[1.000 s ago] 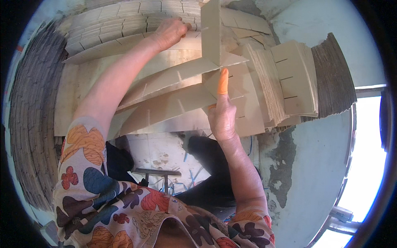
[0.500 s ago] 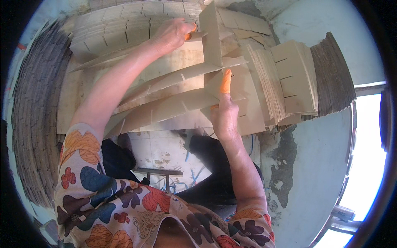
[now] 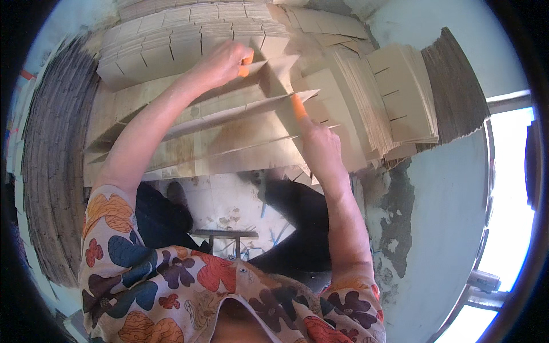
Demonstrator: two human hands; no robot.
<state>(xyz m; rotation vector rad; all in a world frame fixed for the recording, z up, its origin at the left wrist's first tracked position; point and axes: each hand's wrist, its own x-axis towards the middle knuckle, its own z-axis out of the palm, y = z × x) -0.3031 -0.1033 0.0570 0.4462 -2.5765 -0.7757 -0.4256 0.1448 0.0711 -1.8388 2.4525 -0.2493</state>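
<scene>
**A:** In the head view, why were the long cardboard strips (image 3: 229, 123) standing on edge rather than lying flat?

**B:** They appeared to be interlocked. A short slotted cross-piece (image 3: 274, 77) stood upright across them, and the strips ran side by side beneath it, held apart by it. That spacing suggested a divider grid under assembly, though this was a judgement.

**A:** State of the left hand (image 3: 220, 60)?

**B:** It was clenched at the far end of the strips, just beside the cross-piece, gripping the top edge of the cardboard there. An orange finger cot (image 3: 246, 64) covered at least one fingertip, probably for grip and protection against the edges.

**A:** And the right hand (image 3: 320, 146)?

**B:** Its fingers were folded loosely, with the forefinger extended and pressing on a strip edge next to the cross-piece. That finger also wore an orange cover (image 3: 298, 107). Whether the remaining fingers pinched anything could not be told.

**A:** Materials and shapes?

**B:** Plain brown corrugated board, matt and fibrous, cut into long rectangles with narrow slots along one edge. Stacks of slotted blanks (image 3: 183, 34) lay beyond the left hand; a fanned stack (image 3: 400, 94) lay to the right, its layered edges showing dark. A tall pile of flat board (image 3: 48, 171) curved along the left. The wall (image 3: 452, 211) was pale blue with flaked patches.
</scene>
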